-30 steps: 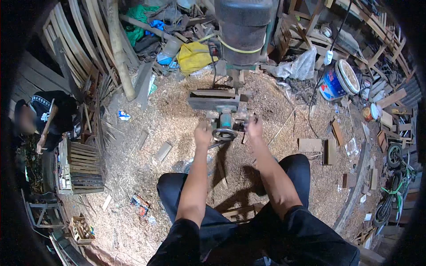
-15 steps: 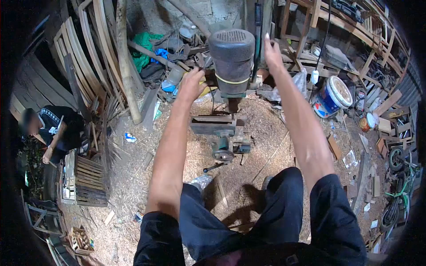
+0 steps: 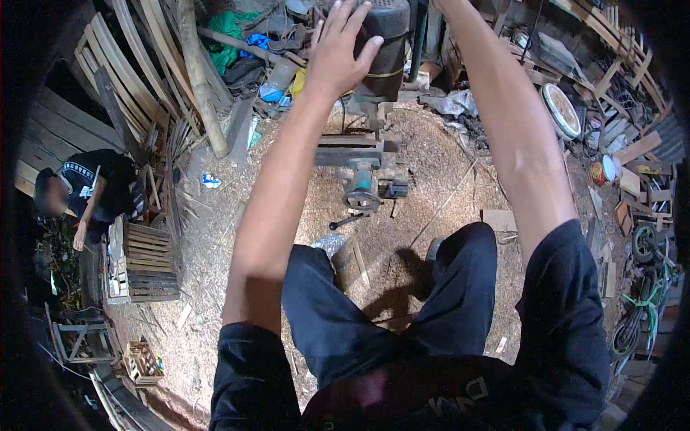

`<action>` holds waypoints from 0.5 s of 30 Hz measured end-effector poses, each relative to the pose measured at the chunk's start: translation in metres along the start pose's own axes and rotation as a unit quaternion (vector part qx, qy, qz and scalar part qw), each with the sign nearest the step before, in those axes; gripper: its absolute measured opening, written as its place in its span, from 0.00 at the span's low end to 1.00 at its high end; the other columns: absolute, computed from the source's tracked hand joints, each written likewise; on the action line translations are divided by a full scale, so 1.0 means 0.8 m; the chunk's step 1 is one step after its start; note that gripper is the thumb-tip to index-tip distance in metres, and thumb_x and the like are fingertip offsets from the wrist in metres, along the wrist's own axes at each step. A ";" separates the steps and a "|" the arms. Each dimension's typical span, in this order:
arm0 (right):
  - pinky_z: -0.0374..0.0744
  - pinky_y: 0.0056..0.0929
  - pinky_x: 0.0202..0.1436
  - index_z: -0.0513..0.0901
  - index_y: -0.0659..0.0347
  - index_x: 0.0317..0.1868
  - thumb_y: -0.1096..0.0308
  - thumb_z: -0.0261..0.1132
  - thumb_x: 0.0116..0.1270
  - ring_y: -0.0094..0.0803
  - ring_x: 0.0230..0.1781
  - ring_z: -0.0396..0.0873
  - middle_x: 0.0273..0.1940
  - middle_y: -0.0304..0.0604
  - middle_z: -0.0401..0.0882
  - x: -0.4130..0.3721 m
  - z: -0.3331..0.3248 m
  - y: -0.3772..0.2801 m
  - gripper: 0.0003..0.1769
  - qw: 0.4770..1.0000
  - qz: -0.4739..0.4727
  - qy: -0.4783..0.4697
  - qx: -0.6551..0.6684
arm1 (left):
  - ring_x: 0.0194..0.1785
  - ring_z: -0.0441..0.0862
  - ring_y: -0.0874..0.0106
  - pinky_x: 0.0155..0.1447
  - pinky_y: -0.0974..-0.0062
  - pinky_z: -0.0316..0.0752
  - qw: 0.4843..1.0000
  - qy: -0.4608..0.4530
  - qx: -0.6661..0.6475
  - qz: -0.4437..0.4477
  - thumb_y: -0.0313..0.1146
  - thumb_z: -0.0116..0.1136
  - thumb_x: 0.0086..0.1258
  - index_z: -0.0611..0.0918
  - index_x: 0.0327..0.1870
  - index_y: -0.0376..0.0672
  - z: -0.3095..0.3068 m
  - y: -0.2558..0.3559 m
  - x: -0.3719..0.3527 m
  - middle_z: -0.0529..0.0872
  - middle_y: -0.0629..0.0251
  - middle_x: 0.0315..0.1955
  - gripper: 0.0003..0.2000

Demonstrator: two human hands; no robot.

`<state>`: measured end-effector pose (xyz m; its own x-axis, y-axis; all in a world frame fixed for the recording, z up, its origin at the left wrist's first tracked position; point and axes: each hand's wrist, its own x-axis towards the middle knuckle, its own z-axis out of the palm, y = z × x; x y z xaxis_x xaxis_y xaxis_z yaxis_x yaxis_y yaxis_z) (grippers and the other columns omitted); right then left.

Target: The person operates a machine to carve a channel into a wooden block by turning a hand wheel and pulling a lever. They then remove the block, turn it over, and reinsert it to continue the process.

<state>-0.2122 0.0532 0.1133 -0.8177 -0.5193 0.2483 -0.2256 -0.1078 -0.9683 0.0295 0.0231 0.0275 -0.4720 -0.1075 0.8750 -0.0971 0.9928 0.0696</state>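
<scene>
My left hand (image 3: 341, 54) is raised beside the dark motor housing (image 3: 386, 47) of a standing machine, its fingers spread and the thumb overlapping the housing's left side. Nothing shows in its grasp. At the top edge, right of the housing, only the base of my right hand (image 3: 447, 6) appears; its fingers are cut off by the frame. A thin yellow band (image 3: 384, 75) circles the housing. Below it sits the machine's vise (image 3: 350, 156), with a round handwheel (image 3: 361, 200) and a black-knobbed lever (image 3: 346, 220) at the front.
Wood shavings (image 3: 445, 172) cover the floor around the machine. Curved wooden pieces (image 3: 118, 79) and a pole (image 3: 199, 86) lean at left, near a seated person (image 3: 100, 183) and a slatted crate (image 3: 149, 262). A bucket (image 3: 562, 111) and a small bicycle (image 3: 643, 302) stand at right.
The view has tipped downward, so the machine sits higher in it. My left hand has risen and spread its fingers. My right hand has moved up, mostly out of frame.
</scene>
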 end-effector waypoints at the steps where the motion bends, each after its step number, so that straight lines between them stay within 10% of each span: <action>1: 0.69 0.35 0.37 0.87 0.66 0.41 0.15 0.38 0.59 0.33 0.30 0.73 0.31 0.45 0.79 -0.016 -0.003 -0.005 0.57 0.999 0.024 0.026 0.001 | 0.71 0.64 0.46 0.73 0.54 0.60 1.000 0.017 -0.001 0.003 0.40 0.60 0.68 0.74 0.64 0.38 0.006 0.006 -0.004 0.71 0.47 0.66 0.25; 6: 0.69 0.33 0.32 0.81 0.59 0.20 0.17 0.41 0.61 0.35 0.25 0.74 0.21 0.40 0.78 -0.033 -0.007 0.015 0.49 1.000 -0.007 0.006 0.012 | 0.72 0.62 0.46 0.74 0.55 0.58 0.998 0.038 -0.043 -0.019 0.40 0.61 0.67 0.71 0.65 0.44 0.025 0.001 -0.006 0.71 0.48 0.65 0.26; 15: 0.70 0.32 0.30 0.81 0.61 0.26 0.41 0.48 0.73 0.28 0.25 0.73 0.20 0.36 0.76 -0.123 -0.038 0.034 0.33 0.989 -0.003 -0.038 0.140 | 0.77 0.53 0.48 0.74 0.38 0.50 0.990 -0.063 -0.022 -0.121 0.42 0.58 0.69 0.60 0.75 0.50 0.020 0.013 -0.032 0.53 0.50 0.76 0.34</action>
<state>-0.1536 0.1274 0.0637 -0.7720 -0.5797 0.2608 -0.0658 -0.3353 -0.9398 0.0269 0.0353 -0.0020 -0.5458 -0.3457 0.7632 -0.1847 0.9382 0.2929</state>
